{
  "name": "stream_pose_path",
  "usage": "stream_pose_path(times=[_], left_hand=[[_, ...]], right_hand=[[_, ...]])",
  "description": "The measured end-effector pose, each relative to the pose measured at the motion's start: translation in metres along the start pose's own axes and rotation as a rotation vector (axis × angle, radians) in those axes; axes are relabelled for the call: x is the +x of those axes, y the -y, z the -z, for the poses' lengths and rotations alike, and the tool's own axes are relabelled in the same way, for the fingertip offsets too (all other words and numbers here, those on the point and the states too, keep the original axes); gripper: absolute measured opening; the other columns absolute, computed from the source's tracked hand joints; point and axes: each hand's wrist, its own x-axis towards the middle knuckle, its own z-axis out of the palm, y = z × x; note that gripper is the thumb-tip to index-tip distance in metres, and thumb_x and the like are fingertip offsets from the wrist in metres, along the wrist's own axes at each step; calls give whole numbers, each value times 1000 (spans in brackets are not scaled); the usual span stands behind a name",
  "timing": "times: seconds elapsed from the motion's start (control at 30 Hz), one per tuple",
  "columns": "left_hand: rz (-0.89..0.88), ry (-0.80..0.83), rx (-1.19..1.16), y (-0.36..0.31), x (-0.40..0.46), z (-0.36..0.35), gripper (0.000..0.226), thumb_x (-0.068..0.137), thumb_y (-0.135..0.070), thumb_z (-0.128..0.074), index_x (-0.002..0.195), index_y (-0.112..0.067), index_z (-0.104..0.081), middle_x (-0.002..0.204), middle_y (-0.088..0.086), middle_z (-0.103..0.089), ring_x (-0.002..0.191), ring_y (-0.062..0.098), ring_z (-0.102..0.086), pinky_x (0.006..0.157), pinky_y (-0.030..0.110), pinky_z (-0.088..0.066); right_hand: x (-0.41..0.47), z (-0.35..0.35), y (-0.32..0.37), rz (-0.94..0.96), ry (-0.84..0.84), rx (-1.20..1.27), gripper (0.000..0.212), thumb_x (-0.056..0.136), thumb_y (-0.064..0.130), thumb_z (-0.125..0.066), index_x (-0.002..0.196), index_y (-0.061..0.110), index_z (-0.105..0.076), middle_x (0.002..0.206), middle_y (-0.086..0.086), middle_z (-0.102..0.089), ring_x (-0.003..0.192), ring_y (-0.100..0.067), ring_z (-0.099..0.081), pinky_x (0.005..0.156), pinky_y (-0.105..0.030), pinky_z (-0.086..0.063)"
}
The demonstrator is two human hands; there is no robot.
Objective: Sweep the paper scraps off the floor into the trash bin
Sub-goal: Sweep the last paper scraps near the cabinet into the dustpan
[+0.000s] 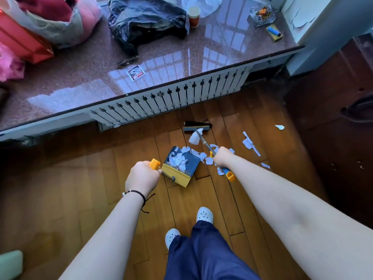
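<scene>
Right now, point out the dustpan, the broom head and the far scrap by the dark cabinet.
dustpan [189,161]: head view, on its blue tray.
broom head [196,126]: head view, on the bristle block.
far scrap [279,127]: head view, on the paper's middle.

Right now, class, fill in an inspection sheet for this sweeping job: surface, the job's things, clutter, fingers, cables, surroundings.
Surface: wooden plank floor, scraps not fully cleared.
Job's things: dustpan on the floor holding paper scraps; broom head near the radiator grille; loose scraps lie to the right; trash bin not seen.
Clutter: black plastic bag, cup, red bag on the stone ledge.
Fingers: left hand shut on the dustpan handle; right hand shut on the broom handle.
Cables: nothing seen.
Surroundings: dark wooden cabinet at right.
</scene>
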Motion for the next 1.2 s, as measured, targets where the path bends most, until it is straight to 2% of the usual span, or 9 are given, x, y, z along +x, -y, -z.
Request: stream_pose_path(times=[0.1, 0.23, 0.37, 0.53, 0.63, 0.77, 0.87, 1.03, 1.2], left_hand=[[-38, 15, 64, 6, -7, 6, 18, 94, -37, -67, 81, -25, -61, 74, -2, -65, 71, 19, -63, 64, 31, -55], [-82, 20, 154, 11, -14, 13, 20, 94, -39, -66, 79, -27, -61, 74, -5, -63, 71, 18, -60, 60, 27, -45], [-135, 26, 201, 16, -24, 14, 19, 94, -40, -66, 81, -28, -60, 75, -5, -62, 73, 19, -61, 62, 28, -47], [-180, 7, 230, 29, -39, 12, 10, 94, -38, -66, 89, -30, -62, 76, -5, -61, 76, 23, -61, 61, 28, -45], [-192, -2, 223, 34, -46, 8, 11, 95, -36, -65, 89, -28, -62, 76, -4, -61, 72, 21, -59, 57, 26, -40], [-195, -16, 205, 38, -50, 0, 11, 96, -35, -65, 92, -26, -63, 75, -4, -61, 68, 17, -57, 54, 23, -38], [-201, -35, 222, 38, -53, -5, 12, 97, -37, -64, 92, -26, -60, 75, -5, -59, 67, 16, -56, 53, 23, -38], [-215, -42, 221, 36, -50, -9, 10, 97, -36, -62, 92, -30, -56, 78, -5, -60, 72, 21, -59, 58, 26, -43], [-246, -13, 220, 47, -43, 2, 10, 97, -37, -63, 94, -31, -57, 84, -2, -63, 78, 23, -61, 66, 30, -49]], right_hand=[[-18, -6, -28, -34, 40, -63, 8, 99, 9, -46, 105, 5, -49, 72, -8, -51, 58, -20, -50, 46, -28, -37], [-41, -7, -62, -76, 98, -113, 4, 94, 1, -49, 96, 2, -52, 67, -14, -61, 58, -31, -63, 46, -29, -48], [-61, -8, -81, -65, 90, 5, 13, 96, 5, -49, 107, 0, -54, 70, -19, -63, 48, -28, -61, 43, -29, -51], [-86, -12, -92, -49, 54, 140, 10, 97, 7, -48, 90, 3, -53, 65, -17, -61, 39, -22, -55, 36, -23, -44], [-92, -23, -94, -70, 34, 243, 10, 98, 9, -48, 92, 3, -53, 68, -17, -60, 43, -23, -54, 38, -25, -46], [-92, -45, -86, -56, 4, 297, 18, 97, 11, -49, 108, -1, -56, 77, -14, -59, 54, -23, -55, 54, -32, -52], [-95, -65, -76, -52, 13, 252, 10, 97, 11, -47, 101, 4, -53, 70, -8, -54, 55, -18, -51, 52, -28, -47], [-107, -91, -68, -69, 104, 227, 17, 98, 11, -45, 108, 0, -52, 72, -18, -63, 54, -26, -60, 61, -38, -56], [-133, -86, -86, -96, 91, 355, 11, 95, 7, -51, 98, -1, -58, 65, -16, -56, 41, -22, -50, 42, -27, -49]])
